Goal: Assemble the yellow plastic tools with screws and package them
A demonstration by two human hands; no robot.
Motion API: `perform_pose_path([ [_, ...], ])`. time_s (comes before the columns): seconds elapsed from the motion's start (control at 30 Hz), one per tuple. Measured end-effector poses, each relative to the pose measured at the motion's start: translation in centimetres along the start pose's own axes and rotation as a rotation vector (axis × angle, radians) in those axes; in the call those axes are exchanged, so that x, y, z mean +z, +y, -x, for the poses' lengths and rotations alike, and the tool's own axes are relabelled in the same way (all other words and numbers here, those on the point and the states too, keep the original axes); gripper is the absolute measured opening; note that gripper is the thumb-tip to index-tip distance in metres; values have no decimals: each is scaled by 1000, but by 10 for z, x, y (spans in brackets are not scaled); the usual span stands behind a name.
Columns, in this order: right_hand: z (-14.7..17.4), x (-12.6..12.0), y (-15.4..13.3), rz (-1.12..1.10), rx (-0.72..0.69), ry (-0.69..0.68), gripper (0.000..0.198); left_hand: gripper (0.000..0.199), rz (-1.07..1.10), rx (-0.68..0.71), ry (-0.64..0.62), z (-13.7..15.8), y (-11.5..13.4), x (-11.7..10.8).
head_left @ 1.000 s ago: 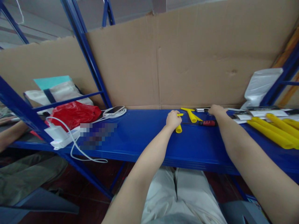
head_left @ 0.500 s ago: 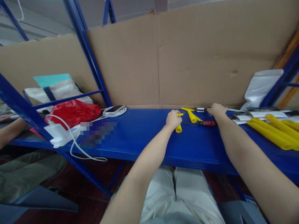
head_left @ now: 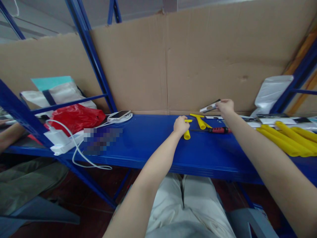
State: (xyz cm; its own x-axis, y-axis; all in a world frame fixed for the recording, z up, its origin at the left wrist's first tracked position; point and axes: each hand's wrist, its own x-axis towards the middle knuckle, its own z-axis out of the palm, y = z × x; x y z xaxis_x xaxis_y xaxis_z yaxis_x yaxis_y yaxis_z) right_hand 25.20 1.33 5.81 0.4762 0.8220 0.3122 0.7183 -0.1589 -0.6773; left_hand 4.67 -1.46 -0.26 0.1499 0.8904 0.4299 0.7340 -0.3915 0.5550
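Observation:
My left hand (head_left: 180, 125) is closed around a yellow plastic T-shaped handle (head_left: 187, 135), whose round end sticks out below the fingers on the blue shelf. In my right hand (head_left: 226, 106) a flat white-and-black strip (head_left: 210, 106) is pinched by its end, raised above the shelf against the cardboard. Another yellow T-shaped handle (head_left: 201, 123) lies just right of my left hand. In front of my right hand rests a screwdriver (head_left: 219, 130) with a red and black grip, its shaft pointing left.
Several yellow handles (head_left: 284, 140) lie at the right, before a row of flat white-and-black pieces (head_left: 272, 119). Cardboard (head_left: 198, 59) walls the back. At left are a phone (head_left: 120, 114), a red bag (head_left: 78, 115), a power strip (head_left: 66, 145) and another person's arm (head_left: 12, 135).
My right hand has risen from the shelf with the flat strip in it. My left hand stays on the yellow handle. The view has shifted slightly.

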Motion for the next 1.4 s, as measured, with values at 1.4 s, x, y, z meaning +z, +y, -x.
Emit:
perform_pose_path([
  [1.4,72,2,3,-771,136,-467,21,16,880,-660,23,-12,-2,-4],
])
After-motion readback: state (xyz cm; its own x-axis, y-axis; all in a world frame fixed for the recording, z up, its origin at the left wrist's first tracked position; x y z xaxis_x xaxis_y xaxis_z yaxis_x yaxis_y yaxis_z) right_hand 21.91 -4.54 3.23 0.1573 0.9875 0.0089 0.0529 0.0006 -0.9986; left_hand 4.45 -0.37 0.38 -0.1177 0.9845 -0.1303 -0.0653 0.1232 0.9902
